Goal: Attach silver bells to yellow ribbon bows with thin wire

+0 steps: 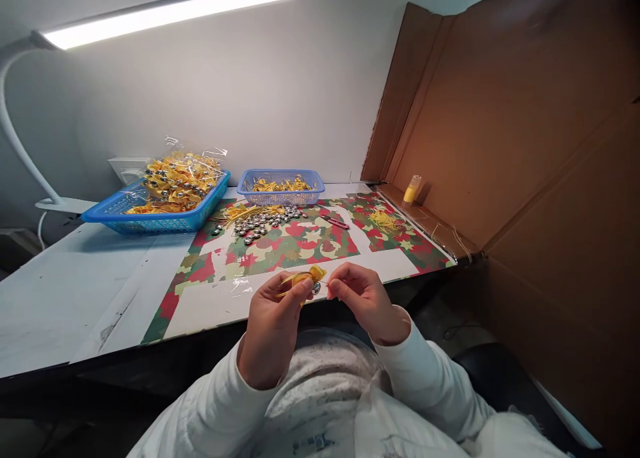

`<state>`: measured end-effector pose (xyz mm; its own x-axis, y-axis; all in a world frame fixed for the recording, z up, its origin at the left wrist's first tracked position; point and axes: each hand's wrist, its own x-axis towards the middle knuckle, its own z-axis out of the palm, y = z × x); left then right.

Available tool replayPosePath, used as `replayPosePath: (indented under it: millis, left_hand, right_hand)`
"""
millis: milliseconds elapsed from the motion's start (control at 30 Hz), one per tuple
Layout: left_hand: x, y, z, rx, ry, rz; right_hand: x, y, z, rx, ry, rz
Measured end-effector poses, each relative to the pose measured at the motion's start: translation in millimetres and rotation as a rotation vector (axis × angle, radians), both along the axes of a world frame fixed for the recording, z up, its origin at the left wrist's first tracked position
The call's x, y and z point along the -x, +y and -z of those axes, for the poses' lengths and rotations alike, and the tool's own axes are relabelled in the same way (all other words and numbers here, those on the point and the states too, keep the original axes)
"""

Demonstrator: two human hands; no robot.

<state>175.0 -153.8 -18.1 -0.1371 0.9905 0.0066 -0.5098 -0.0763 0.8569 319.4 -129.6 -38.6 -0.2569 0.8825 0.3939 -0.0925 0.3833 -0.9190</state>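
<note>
My left hand (277, 311) is closed at the front edge of the table, pinching a yellow ribbon bow (317, 272) with a silver bell (316, 288) beside it. Loops of thin gold cord (287, 281) stick out between its fingers. Just to the right, my right hand (360, 295) is closed, thumb and forefinger pinching a thin needle-like thing (324, 283) that points toward the bell. Whether it touches the bell I cannot tell. Beyond the hands, several loose silver bells (255, 226) lie in a pile, next to yellow ribbon pieces and gold cords (245, 211).
A blue basket (150, 225) holds a plastic bag of yellow bows with bells (183, 175). Behind the pile stands a smaller blue basket (280, 197). Red thread snips (334, 222), yellow thread scraps (385, 221) and a small yellow bottle (412, 190) sit rightward, by a cardboard wall (500, 125).
</note>
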Motion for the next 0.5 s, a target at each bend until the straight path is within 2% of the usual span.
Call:
replayPosePath:
  millis: [167,333,500]
  left_hand:
    - [2.8,2.5,8.3,-0.071,0.099,-0.046]
    - [4.5,4.0,10.5,-0.080,0.083,0.006]
    - [3.4,7.8,9.7,-0.037,0.053,0.043]
  right_hand:
    - [5.0,1.6,6.9,-0.002,-0.010,0.032]
    - [13.5,-0.6,7.2,-0.013,0.012,0.025]
    - [18.6,0.2,6.0,-0.023,0.045,0.097]
